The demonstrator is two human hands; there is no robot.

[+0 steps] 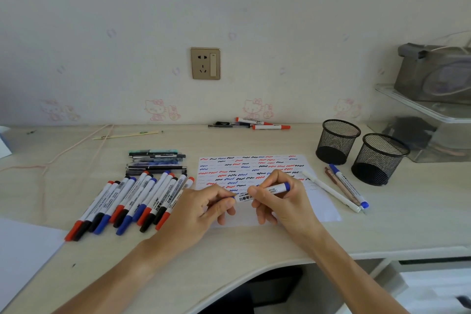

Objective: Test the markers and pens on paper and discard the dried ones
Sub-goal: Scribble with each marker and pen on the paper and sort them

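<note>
A blue whiteboard marker point(262, 192) lies level between both hands over the near part of the paper point(323, 201). My right hand point(280, 199) grips its barrel near the blue end. My left hand point(204, 209) pinches the other end, where the cap sits. The paper is covered with red, blue and black squiggles. A row of red, blue and black markers point(132, 201) lies left of the paper, with several dark pens point(156, 162) behind them.
Two black mesh pen cups point(337, 141) point(379, 158) stand at the right. Three pens point(344, 187) lie right of the paper. A few more markers point(257, 123) lie by the wall. A cord point(63, 153) trails at the left. A clear shelf point(433, 115) is far right.
</note>
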